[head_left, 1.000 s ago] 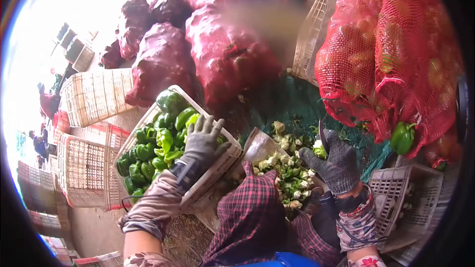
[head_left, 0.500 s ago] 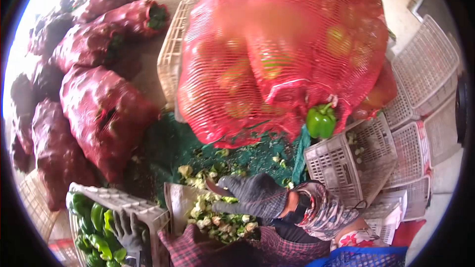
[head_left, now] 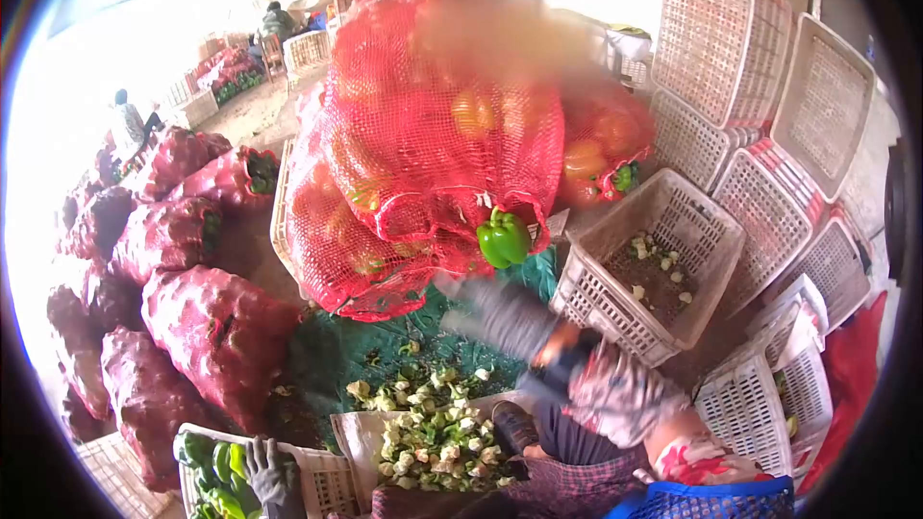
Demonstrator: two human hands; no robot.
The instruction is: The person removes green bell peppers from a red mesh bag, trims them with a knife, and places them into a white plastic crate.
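My left hand (head_left: 274, 473), in a dark grey glove, rests with fingers spread over the edge of a crate (head_left: 325, 479) holding green peppers (head_left: 226, 466). Reaching forward over the green ground sheet (head_left: 385, 336) is my right hand (head_left: 505, 315), also gloved and smeared by motion; whether its fingers hold anything is not clear. Just beyond it, a green bell pepper (head_left: 504, 238) sticks out at the mouth of a big red mesh sack (head_left: 385, 173) full of peppers. Below lies a heap of pale pepper cores (head_left: 442, 442), beside my shoe.
Full red mesh sacks (head_left: 216, 327) lie along the left. At the right stands a crate (head_left: 654, 327) with a few cores inside, beside stacked and leaning crates (head_left: 707, 29). Two people (head_left: 277, 24) sit far back near more crates.
The view has lifted, showing more of the background. My right hand has moved from above the core heap toward the sack and pepper. My left hand stays at the pepper crate.
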